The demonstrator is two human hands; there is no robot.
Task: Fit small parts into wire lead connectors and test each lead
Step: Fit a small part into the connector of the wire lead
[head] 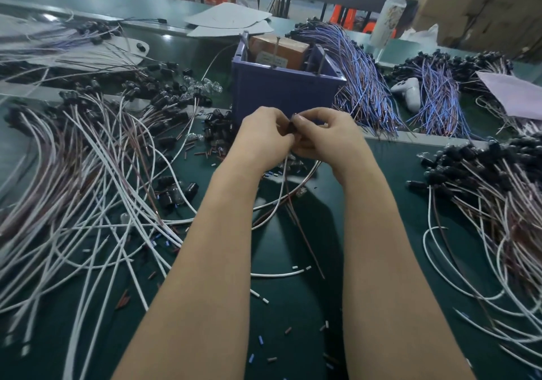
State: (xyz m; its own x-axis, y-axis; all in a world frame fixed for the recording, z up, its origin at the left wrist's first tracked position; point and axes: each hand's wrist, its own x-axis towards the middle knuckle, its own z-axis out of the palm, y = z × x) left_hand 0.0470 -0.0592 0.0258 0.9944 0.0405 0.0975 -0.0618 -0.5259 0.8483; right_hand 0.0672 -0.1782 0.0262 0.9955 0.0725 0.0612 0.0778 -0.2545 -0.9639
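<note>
The black connector (pixel 292 127) is pinched by fingers (pixel 278 118) of your left hand (pixel 264 137) and right hand (pixel 327 137). Its wires (pixel 284 181) hang down.

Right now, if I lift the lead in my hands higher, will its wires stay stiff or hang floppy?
Probably floppy: the lead droops and curls below the left hand and right hand. Likely light too, since fingertips alone pinch its connector.
</note>
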